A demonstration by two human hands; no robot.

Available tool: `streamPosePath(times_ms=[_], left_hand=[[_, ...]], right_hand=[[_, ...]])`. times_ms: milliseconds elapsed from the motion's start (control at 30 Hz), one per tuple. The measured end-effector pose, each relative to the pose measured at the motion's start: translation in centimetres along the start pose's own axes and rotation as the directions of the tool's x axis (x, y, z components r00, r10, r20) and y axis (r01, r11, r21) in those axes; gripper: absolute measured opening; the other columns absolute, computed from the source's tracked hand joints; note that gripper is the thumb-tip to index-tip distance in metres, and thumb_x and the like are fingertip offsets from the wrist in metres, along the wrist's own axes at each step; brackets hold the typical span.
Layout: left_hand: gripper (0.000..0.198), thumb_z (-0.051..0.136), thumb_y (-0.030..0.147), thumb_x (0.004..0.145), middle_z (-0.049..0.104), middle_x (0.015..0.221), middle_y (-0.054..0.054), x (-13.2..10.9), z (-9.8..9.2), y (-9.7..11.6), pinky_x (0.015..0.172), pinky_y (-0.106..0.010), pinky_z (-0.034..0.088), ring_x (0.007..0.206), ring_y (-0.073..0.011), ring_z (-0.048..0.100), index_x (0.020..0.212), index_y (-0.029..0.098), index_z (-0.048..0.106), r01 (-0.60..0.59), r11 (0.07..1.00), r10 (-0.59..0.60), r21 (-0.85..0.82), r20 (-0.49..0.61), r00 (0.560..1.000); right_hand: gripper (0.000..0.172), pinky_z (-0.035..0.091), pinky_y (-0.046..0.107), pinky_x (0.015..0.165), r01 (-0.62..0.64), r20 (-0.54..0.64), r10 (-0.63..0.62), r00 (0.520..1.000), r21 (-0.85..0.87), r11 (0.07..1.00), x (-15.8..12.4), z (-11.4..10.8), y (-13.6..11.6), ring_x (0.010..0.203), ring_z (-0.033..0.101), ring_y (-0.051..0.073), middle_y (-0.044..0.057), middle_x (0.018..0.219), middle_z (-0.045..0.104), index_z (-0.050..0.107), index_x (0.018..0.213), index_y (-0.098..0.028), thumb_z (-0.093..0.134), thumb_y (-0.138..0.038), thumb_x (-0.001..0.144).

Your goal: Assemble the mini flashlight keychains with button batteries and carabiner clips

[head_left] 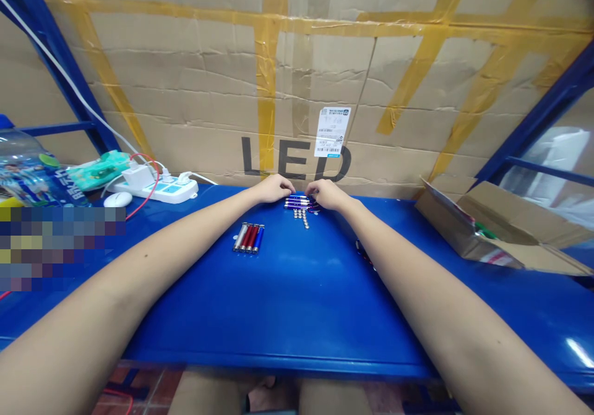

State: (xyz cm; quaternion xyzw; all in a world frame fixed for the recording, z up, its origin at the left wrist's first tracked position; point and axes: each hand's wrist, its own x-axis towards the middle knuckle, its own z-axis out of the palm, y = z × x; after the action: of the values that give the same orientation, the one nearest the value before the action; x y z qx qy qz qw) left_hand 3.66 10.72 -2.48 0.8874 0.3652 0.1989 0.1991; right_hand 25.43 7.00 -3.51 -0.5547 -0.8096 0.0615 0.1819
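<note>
At the far side of the table, several small metal tubes [296, 205], blue, purple and silvery, lie crosswise in a stack of rows. My left hand [275, 189] is at their left end, its fingers bent and their tips closed at the farthest blue tube [297, 195]. From the right, my right hand [327, 193] has curled fingers at that tube's other end; its fingertips are partly hidden. Just nearer lie several small round button cells [301, 216] in short lines. Left of them, a second group of tubes [249, 238], silver, red and blue, lies side by side.
A cardboard box wall [195, 93] marked LED stands behind the blue table [278, 316]. A power strip [171, 189] with plugs and a plastic bottle [37, 171] are at left. On the right is an opened cardboard box [468, 242]. Small dark items show beside my right forearm.
</note>
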Motion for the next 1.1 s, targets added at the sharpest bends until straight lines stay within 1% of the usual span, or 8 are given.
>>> streamPosePath(times_ms=[133, 433, 633, 800, 900, 1000, 1067, 1100], left_hand=[[0.030, 0.052, 0.029, 0.092, 0.075, 0.115, -0.005, -0.2, 0.0, 0.3, 0.096, -0.030, 0.047, 0.108, -0.0215, 0.066, 0.105, 0.019, 0.078, -0.019, 1.000, 0.019, -0.019, 0.020, 1.000], [0.041, 0.047, 0.042, 0.094, 0.076, 0.108, -0.008, -0.3, -0.1, 0.5, 0.088, -0.031, 0.046, 0.098, -0.0219, 0.067, 0.096, 0.015, 0.078, -0.006, 1.000, 0.007, -0.021, 0.045, 0.999], [0.043, 0.046, 0.044, 0.093, 0.077, 0.099, -0.008, -0.3, -0.2, 0.2, 0.080, -0.029, 0.046, 0.089, -0.0207, 0.067, 0.092, 0.015, 0.078, -0.009, 1.000, 0.010, -0.020, 0.028, 1.000], [0.044, 0.046, 0.046, 0.094, 0.077, 0.098, -0.007, -0.2, -0.1, 0.0, 0.079, -0.029, 0.046, 0.088, -0.0203, 0.067, 0.091, 0.016, 0.078, -0.016, 1.000, 0.017, -0.023, 0.028, 0.999], [0.044, 0.046, 0.045, 0.094, 0.077, 0.100, -0.008, -0.1, -0.1, -0.2, 0.082, -0.030, 0.046, 0.092, -0.0209, 0.067, 0.091, 0.016, 0.077, -0.025, 0.999, 0.026, -0.035, 0.016, 1.000], [0.041, 0.047, 0.043, 0.093, 0.076, 0.100, -0.009, 0.0, -0.2, -0.8, 0.082, -0.030, 0.048, 0.090, -0.0206, 0.067, 0.091, 0.015, 0.076, -0.016, 0.997, 0.016, -0.082, 0.001, 1.000], [0.039, 0.049, 0.041, 0.092, 0.076, 0.093, -0.010, 0.1, -0.5, -1.4, 0.079, -0.030, 0.049, 0.084, -0.0200, 0.068, 0.088, 0.013, 0.076, 0.022, 0.990, -0.021, -0.143, 0.008, 1.000], [0.038, 0.051, 0.041, 0.090, 0.076, 0.087, -0.010, 0.1, -0.6, -1.7, 0.077, -0.031, 0.050, 0.081, -0.0198, 0.068, 0.084, 0.013, 0.075, 0.037, 0.983, -0.035, -0.179, 0.011, 0.999]], right_hand=[[0.043, 0.047, 0.021, 0.075, -0.008, 0.004, 0.008, 1.000, 0.009, 1.000, 0.0, -0.1, 0.1, 0.088, 0.067, 0.017, 0.007, 0.102, 0.076, 0.077, 0.097, -0.016, 0.046, 0.006, 0.075], [0.038, 0.046, 0.021, 0.068, -0.034, 0.022, 0.032, 0.999, 0.075, 0.997, 0.2, -0.1, 0.4, 0.080, 0.067, 0.016, 0.006, 0.093, 0.077, 0.077, 0.091, -0.016, 0.048, 0.002, 0.074], [0.043, 0.048, 0.023, 0.071, -0.051, 0.013, 0.050, 0.999, 0.094, 0.994, 0.2, -0.2, 0.1, 0.083, 0.068, 0.018, 0.008, 0.095, 0.078, 0.079, 0.090, -0.015, 0.046, 0.005, 0.070], [0.048, 0.050, 0.025, 0.083, -0.082, 0.037, 0.078, 0.996, 0.141, 0.987, -0.2, -0.2, -0.2, 0.095, 0.069, 0.021, 0.010, 0.106, 0.077, 0.078, 0.099, -0.014, 0.046, 0.008, 0.070], [0.049, 0.051, 0.028, 0.088, -0.095, 0.006, 0.095, 0.995, 0.159, 0.983, -0.2, -0.6, -0.3, 0.099, 0.069, 0.022, 0.011, 0.109, 0.076, 0.077, 0.101, -0.013, 0.046, 0.008, 0.070], [0.046, 0.051, 0.031, 0.090, -0.050, -0.093, 0.071, 0.993, 0.209, 0.977, 0.0, -1.9, -2.2, 0.099, 0.068, 0.022, 0.012, 0.105, 0.076, 0.077, 0.095, -0.012, 0.045, 0.008, 0.069], [0.038, 0.052, 0.031, 0.088, 0.034, -0.138, 0.015, 0.990, 0.344, 0.938, -0.6, -3.0, -5.4, 0.093, 0.069, 0.020, 0.011, 0.093, 0.077, 0.075, 0.081, -0.011, 0.044, 0.007, 0.068], [0.034, 0.054, 0.030, 0.084, 0.080, -0.114, -0.030, 0.993, 0.467, 0.881, -1.3, -3.3, -7.6, 0.086, 0.069, 0.018, 0.010, 0.084, 0.076, 0.072, 0.073, -0.011, 0.043, 0.006, 0.067]])
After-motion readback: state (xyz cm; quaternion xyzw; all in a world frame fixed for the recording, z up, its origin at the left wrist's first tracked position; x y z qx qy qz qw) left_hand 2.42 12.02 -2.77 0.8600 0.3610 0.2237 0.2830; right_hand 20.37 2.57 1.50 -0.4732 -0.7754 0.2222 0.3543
